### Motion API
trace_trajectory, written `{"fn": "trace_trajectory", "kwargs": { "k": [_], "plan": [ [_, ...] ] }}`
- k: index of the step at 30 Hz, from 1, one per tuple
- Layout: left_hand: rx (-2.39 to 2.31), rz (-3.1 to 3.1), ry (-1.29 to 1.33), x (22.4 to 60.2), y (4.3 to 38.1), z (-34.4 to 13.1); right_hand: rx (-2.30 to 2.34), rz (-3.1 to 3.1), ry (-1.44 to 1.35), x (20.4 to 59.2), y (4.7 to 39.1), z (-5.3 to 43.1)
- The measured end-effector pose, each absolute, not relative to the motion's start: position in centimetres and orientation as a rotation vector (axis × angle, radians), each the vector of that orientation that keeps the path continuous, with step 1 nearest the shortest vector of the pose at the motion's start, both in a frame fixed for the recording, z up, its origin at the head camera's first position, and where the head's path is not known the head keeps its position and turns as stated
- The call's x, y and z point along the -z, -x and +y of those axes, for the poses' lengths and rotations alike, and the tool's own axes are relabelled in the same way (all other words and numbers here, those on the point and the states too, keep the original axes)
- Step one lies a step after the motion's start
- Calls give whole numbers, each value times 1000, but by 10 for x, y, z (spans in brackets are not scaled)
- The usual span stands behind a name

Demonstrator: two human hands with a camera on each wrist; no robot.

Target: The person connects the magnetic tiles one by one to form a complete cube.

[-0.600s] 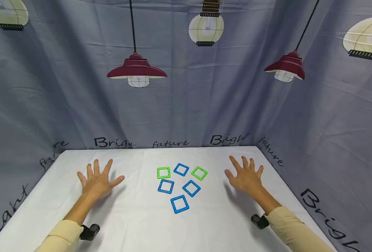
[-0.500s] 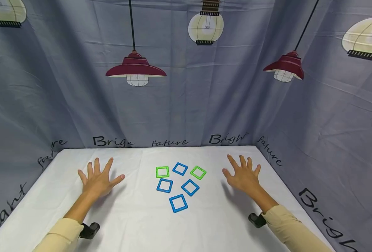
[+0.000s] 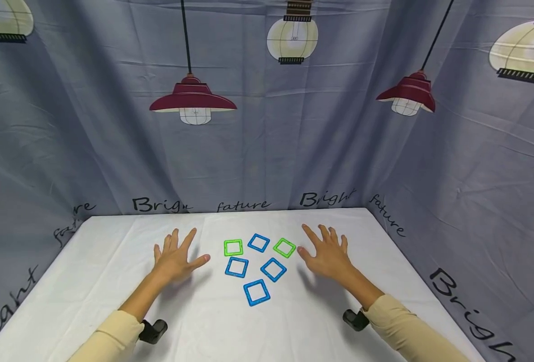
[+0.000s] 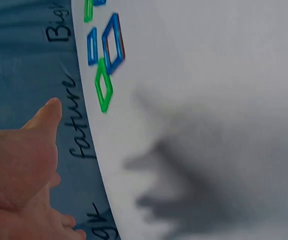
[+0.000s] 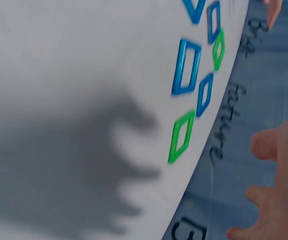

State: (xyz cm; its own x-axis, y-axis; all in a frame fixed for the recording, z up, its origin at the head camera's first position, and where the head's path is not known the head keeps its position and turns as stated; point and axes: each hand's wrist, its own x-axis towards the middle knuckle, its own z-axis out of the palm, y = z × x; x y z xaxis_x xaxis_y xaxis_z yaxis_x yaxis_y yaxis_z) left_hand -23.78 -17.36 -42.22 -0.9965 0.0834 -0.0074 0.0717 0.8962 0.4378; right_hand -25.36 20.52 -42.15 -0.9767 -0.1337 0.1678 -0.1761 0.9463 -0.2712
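Observation:
Several square plastic frames lie flat in a loose cluster on the white table [image 3: 194, 322]. One green square frame [image 3: 233, 255] is at the cluster's far left, another green square frame [image 3: 277, 247] at its far right. Blue ones fill the rest, among them the nearest blue square frame [image 3: 259, 302]. My left hand [image 3: 174, 264] hovers left of the cluster, fingers spread, holding nothing. On the other side my right hand [image 3: 329, 256] hovers with spread fingers, also holding nothing; its thumb is close to the right green frame in the head view.
A grey-blue curtain [image 3: 267, 151] printed with lamps and lettering hangs behind the table and along both sides. Each wrist wears a black camera mount, the left mount [image 3: 153, 332] and the right mount [image 3: 356, 320]. Both arms cast shadows on the white cloth.
Both hands have moved inward toward the cluster, the left one to the right and the right one to the left. The square frames lie as before.

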Motion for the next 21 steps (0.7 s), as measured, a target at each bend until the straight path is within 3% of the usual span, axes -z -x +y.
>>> {"fn": "trace_trajectory", "kwargs": {
  "k": [9,21],
  "plan": [
    [-930,2853,-189,416,238,-136,-816,-3035,-343,416,239,164],
    [-1036,2815,-236,440,253,-118,-1241,-3054,-516,436,226,131]
  ]
}}
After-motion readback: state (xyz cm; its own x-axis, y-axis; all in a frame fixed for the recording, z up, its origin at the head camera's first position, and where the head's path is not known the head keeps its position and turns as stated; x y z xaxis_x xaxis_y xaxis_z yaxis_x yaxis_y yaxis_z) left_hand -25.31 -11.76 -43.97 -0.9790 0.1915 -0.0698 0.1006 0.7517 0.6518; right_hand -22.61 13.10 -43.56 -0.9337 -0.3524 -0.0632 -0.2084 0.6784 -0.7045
